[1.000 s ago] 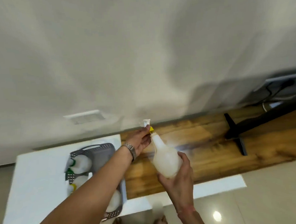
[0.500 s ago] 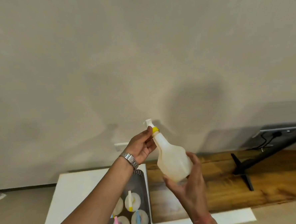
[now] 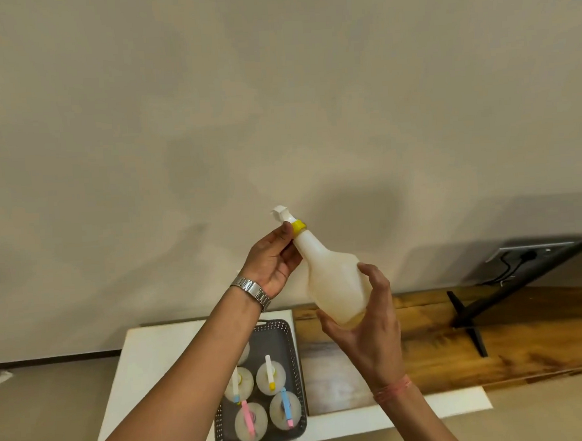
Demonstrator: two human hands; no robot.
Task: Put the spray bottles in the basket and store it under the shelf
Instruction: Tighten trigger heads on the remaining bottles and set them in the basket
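Observation:
Both hands hold one white spray bottle point(image 3: 334, 282) with a yellow collar up in front of the wall, tilted with its nozzle up and to the left. My left hand point(image 3: 273, 262) pinches its neck just below the collar. My right hand point(image 3: 367, 321) cups the bottle's wide base from below. Underneath, a dark grey perforated basket point(image 3: 289, 348) rests on a white surface point(image 3: 148, 358). Several spray bottles stand upright in the basket, with yellow, blue and pink triggers. My left forearm covers the basket's left side.
A wooden shelf top point(image 3: 495, 344) runs to the right of the basket. A black stand point(image 3: 466, 318) with cables rests on it at the far right. Beige tiled floor lies to the left and in front.
The view has tilted up from the counter toward the wall. The bottle has risen from over the wooden top to well above the basket. Both hands keep their grip.

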